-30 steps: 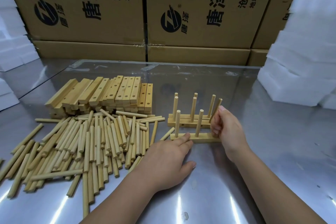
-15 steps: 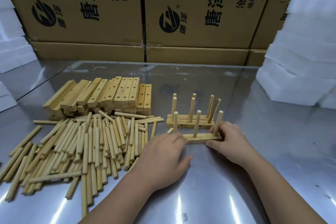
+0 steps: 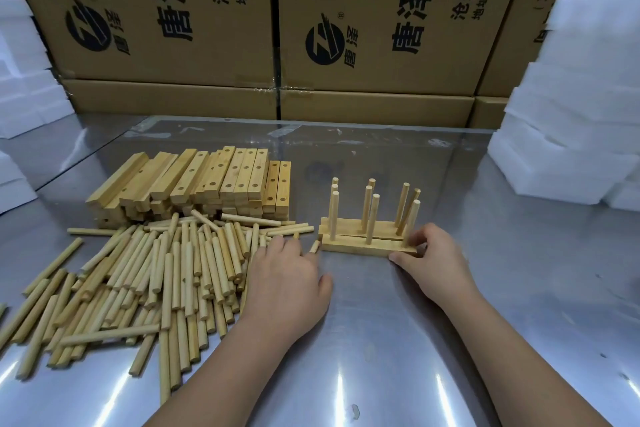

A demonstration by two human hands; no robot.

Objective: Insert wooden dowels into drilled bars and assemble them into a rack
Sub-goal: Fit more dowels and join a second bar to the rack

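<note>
Leftward off the near bar [image 3: 356, 248] went the left hand [image 3: 287, 277], its fingers lying loosely flat on the loose dowels [image 3: 166, 270] beneath it. The right hand [image 3: 433, 255] pinched that bar's right end, thumb in front, fingers behind. A second pegged bar [image 3: 349, 227] stood just beyond its fingertips.

The tabletop [image 3: 398, 340] is polished metal, glossy, streaked with light glare. Left of the rack [image 3: 369, 243], the dowels [image 3: 145, 274] are pale, smooth, matt bare wood, as are the drilled bars [image 3: 207, 180]. Behind the rack stand matt brown cardboard boxes [image 3: 374, 28]; to its right, white foam blocks [image 3: 571, 114], soft-looking and matt.
</note>
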